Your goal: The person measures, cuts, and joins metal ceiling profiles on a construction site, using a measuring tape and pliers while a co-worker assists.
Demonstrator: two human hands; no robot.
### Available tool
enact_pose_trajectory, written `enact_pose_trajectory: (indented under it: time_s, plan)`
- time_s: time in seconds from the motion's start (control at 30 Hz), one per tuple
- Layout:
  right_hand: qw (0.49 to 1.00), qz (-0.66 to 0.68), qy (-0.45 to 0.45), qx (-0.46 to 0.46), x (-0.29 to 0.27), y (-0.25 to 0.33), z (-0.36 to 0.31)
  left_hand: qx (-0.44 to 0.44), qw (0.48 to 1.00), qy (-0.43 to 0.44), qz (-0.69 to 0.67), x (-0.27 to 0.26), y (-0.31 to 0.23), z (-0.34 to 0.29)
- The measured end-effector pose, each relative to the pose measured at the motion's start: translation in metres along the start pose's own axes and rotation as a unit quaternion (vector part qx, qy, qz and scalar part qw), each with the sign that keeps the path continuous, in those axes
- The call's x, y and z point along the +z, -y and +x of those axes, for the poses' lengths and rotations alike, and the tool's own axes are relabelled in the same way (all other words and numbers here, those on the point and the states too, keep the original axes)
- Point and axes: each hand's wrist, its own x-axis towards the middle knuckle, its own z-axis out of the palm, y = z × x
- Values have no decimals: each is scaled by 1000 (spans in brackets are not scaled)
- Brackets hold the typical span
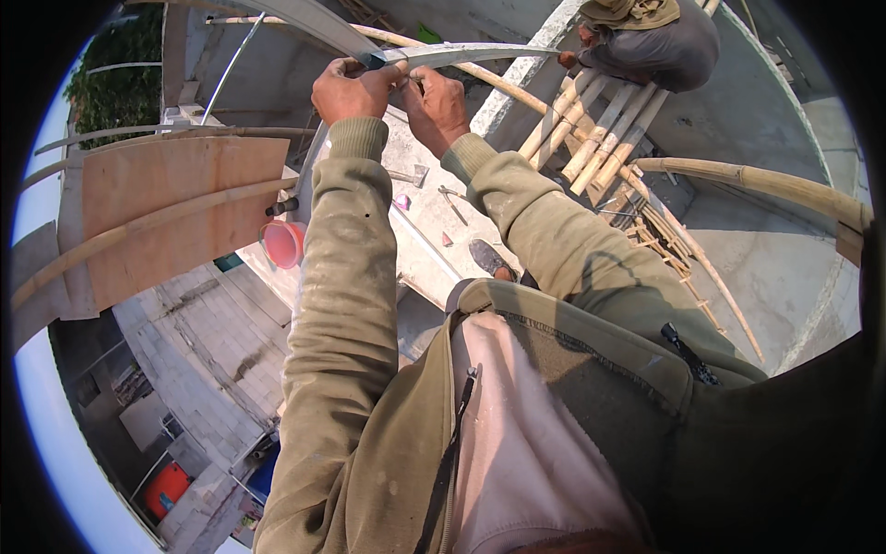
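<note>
Pale strip (480, 53), long axis pointing rightward (bowed), left hand (355, 94) clamped on it, right hand (437, 107) grip unclear

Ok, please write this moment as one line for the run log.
left hand: at near end of strip; right hand: curled, beside left; co-worker's hand: at its far end; bucket: left of left sleeve

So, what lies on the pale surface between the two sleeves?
On the pale surface lie a hatchet-like tool, a pincer-like tool, a purple item and a reddish piece; a shoe and narrow bar show. The left sleeve hides part of it; anything there cannot be seen.
</note>
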Motion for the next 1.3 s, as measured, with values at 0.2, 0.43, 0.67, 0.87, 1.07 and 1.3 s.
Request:
enact_pose_trajectory:
  time_s: [0.2, 0.43, 0.67, 0.87, 1.07, 1.3]
  plan:
    - [654, 646, 70, 387, -2, 11, 2, 47, 999, -16, 11, 4, 6, 0]
    - [701, 551, 127, 434, -24, 12, -16, 44, 999, 5, -23, 0, 8, -1]
    - [757, 306, 138, 561, -143, -79, -116, 142, 989, -41, -6, 10, 28, 2]
    - [738, 125, 16, 663, -265, -141, -211, 133, 989, -3, -61, 15, 21, -5]
    - [737, -4, -7, 676, -301, -181, -264, 151, 983, 4, -101, 16, 36, 0]
    - [774, -39, 107, 623, -284, -190, -247, 127, 988, 0, -88, 17, 39, 5]
